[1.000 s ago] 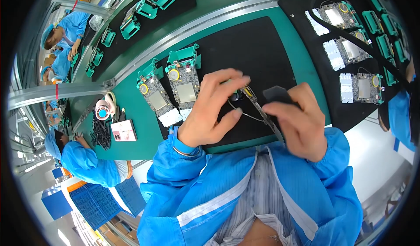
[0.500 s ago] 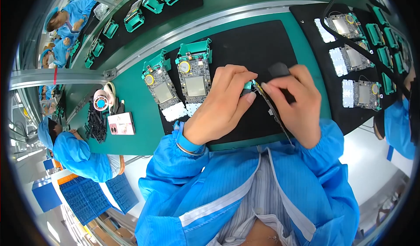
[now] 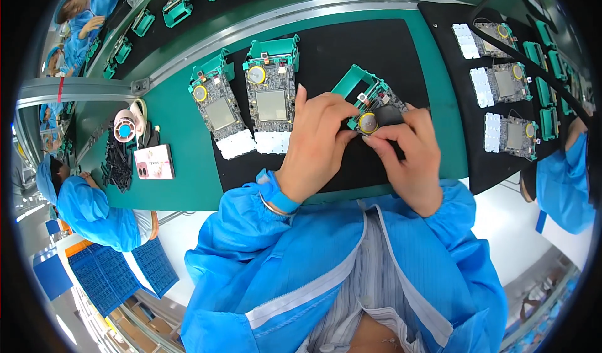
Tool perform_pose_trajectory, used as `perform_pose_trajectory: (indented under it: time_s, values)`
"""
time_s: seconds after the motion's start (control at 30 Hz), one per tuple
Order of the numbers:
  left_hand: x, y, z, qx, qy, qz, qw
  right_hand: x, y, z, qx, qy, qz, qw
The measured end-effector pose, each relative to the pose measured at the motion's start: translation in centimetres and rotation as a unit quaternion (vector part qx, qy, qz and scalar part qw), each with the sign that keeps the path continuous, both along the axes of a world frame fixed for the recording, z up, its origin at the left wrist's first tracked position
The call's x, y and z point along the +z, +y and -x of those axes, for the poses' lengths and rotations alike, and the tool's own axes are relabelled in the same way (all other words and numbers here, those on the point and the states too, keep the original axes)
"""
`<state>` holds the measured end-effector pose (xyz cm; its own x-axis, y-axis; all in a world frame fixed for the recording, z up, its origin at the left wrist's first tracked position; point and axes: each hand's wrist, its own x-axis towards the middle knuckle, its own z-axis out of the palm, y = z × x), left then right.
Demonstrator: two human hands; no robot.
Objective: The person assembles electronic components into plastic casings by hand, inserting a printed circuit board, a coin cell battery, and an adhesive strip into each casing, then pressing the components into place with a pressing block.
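Above the black mat, both my hands hold a circuit board (image 3: 381, 97) with a green plastic frame (image 3: 355, 82) at its upper left end. A round coin cell (image 3: 368, 123) with a yellow rim sits at its lower edge. My left hand (image 3: 318, 143) is closed on the board's left side, thumb beside the cell. My right hand (image 3: 411, 158) is closed at the lower right, with thumb and forefinger tips by the cell. A smooth black rounded piece (image 3: 391, 115) shows over the board by my right fingers; whether they grip it, I cannot tell.
Two like boards (image 3: 271, 96) lie left on the black mat (image 3: 338, 42). More stand right on another mat (image 3: 448, 36), near a black cable (image 3: 501, 61). A phone (image 3: 153, 162), small fan (image 3: 125, 127) and black parts (image 3: 116, 165) are left. Co-workers (image 3: 94, 205) sit nearby.
The board, seen edge-on before, now shows its coin cell side and green frame. The black piece, earlier raised above my right fingers, is now over the board. The whole view has shifted slightly.
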<state>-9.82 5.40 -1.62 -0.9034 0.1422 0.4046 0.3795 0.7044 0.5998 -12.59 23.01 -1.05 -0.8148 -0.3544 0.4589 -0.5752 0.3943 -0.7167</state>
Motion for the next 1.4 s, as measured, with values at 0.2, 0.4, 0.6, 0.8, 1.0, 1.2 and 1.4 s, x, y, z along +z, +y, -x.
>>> perform_pose_trajectory:
  time_s: [0.2,0.4,0.6,0.8,1.0,1.2,1.4]
  values:
    - [1.0,1.4,-3.6,0.112,-0.141,-0.192,0.965,-1.0,0.4,-0.4,-0.012,0.008,-0.002,1.0]
    - [1.1,1.5,-1.8,0.066,-0.388,-0.422,0.817,-0.9,0.7,0.1,0.025,0.04,-0.027,0.999]
    - [1.1,2.0,-1.8,0.088,-0.376,-0.43,0.816,-1.0,0.2,-0.3,-0.034,-0.002,0.022,0.999]
    - [0.6,1.9,-1.9,0.077,-0.353,-0.432,0.826,-0.7,-0.1,-0.4,-0.039,-0.024,0.028,0.999]
    - [0.8,1.9,-1.6,0.086,-0.362,-0.431,0.822,-0.4,-0.3,-0.6,-0.075,0.072,-0.057,0.993]
    - [0.2,2.1,-1.5,0.08,-0.341,-0.444,0.825,-0.6,-0.4,-1.4,-0.112,0.043,-0.043,0.992]
    - [0.2,2.1,-1.5,0.076,-0.344,-0.457,0.817,-1.6,-1.2,-2.9,-0.122,0.01,0.028,0.992]
